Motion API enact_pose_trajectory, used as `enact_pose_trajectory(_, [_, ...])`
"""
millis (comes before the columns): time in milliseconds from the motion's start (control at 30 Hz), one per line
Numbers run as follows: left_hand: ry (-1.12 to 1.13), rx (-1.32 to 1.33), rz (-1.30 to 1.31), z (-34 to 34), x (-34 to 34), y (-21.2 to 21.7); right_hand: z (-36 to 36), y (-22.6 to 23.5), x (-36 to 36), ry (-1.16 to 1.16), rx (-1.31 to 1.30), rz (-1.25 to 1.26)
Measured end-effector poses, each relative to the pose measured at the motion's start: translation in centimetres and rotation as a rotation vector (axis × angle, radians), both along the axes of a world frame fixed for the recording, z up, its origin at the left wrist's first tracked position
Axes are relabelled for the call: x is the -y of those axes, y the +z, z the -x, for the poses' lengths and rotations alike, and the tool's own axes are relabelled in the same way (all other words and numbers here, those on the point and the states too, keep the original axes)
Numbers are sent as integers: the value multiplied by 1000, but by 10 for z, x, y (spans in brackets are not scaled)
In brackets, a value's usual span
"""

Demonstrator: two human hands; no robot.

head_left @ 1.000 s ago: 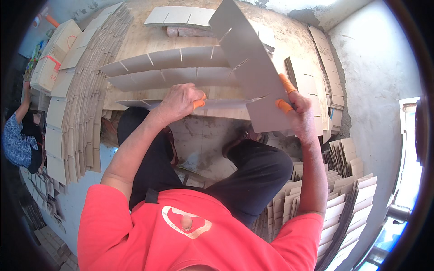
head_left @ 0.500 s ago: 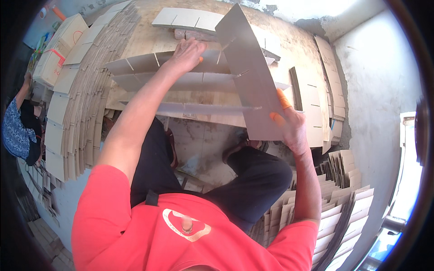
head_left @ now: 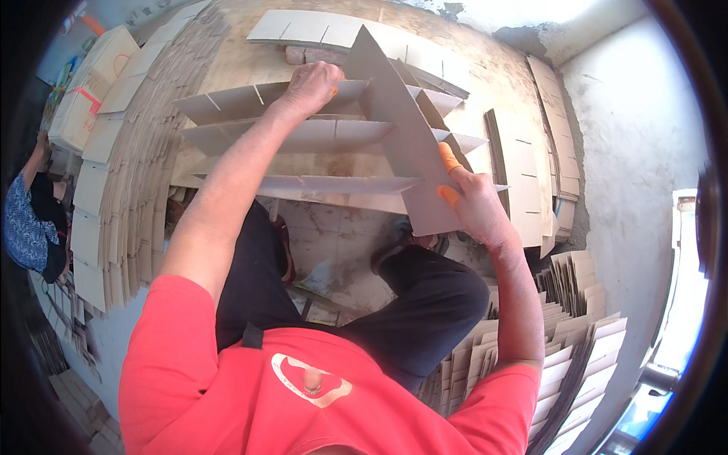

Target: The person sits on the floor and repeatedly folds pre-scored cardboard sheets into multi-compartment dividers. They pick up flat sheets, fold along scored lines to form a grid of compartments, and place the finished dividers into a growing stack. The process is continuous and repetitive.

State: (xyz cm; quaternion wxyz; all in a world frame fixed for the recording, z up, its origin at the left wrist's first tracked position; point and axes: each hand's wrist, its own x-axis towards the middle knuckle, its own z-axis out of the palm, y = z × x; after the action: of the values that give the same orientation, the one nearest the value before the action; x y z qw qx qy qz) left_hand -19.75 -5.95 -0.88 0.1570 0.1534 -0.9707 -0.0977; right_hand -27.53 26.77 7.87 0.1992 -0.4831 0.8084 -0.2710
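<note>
Three long slotted cardboard strips stand on edge in front of me: a far strip, a middle strip and a near strip. A wider cardboard cross strip lies slantwise across them, and their ends stick out on its right. Behind it stands another crosswise piece. My left hand is closed on the far strip's upper edge. My right hand, with orange covers on the thumb and a finger, grips the near end of the cross strip. How deep the slots interlock cannot be told.
A long stack of cardboard strips runs along the left. More flat strips lie at the back of the wooden table, on a brick. Further stacks stand at lower right. A co-worker sits at far left.
My right hand has moved left and slightly up with the cross strip, whose far end has dropped. The long strips' ends now show more beyond it. My left hand has barely shifted.
</note>
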Motion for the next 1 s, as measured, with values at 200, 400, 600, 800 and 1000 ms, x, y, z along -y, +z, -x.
enact_pose_trajectory(200, [-6,30,-2,8,8,-1,-1,4,11,-1,-14,-73])
enact_pose_trajectory(400, [-72,-99,82,-8,-5,19,7,1,9,29,-96,-26])
enact_pose_trajectory(600, [-305,68,-69,-64,-102,41,4,4,11,-39,-7,-86])
enact_pose_trajectory(800, [-290,25,-204,-71,-115,0,1,-1,6,-10,-138,-118])
enact_pose_trajectory(1000, [-341,-4,-219,-73,-112,4,-9,-41,-4,66,-213,4])
